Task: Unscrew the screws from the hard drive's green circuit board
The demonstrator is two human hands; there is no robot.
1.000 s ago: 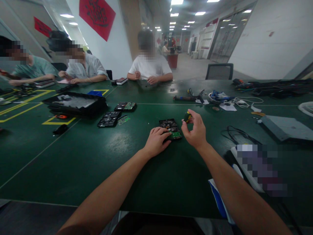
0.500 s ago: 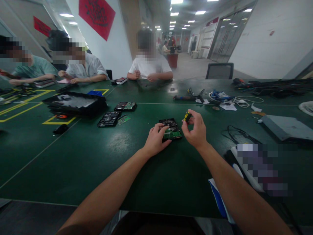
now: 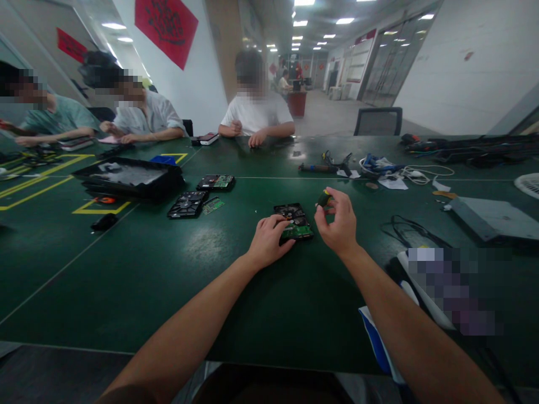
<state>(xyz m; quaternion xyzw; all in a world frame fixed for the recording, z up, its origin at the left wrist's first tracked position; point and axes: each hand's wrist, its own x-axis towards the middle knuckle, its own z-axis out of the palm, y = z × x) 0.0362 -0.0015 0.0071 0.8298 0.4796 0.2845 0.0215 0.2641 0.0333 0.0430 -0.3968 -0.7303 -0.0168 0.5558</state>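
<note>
A hard drive lies on the green table in front of me, its green circuit board facing up along the near side. My left hand grips its left and near edges, fingers over the top and thumb at the front. Just right of the drive, my right hand is raised a little and pinches a small screwdriver with a dark and yellow handle. The screwdriver's shaft is too small to make out clearly, and its tip is apart from the drive.
Left of the drive are two more hard drives, a loose circuit board and a black tray. Cables and a grey metal box sit to the right. A person sits across the table.
The screwdriver has turned in my right fingers, showing less yellow. My left hand and the hard drive stay put. The person opposite has lowered one hand to the table.
</note>
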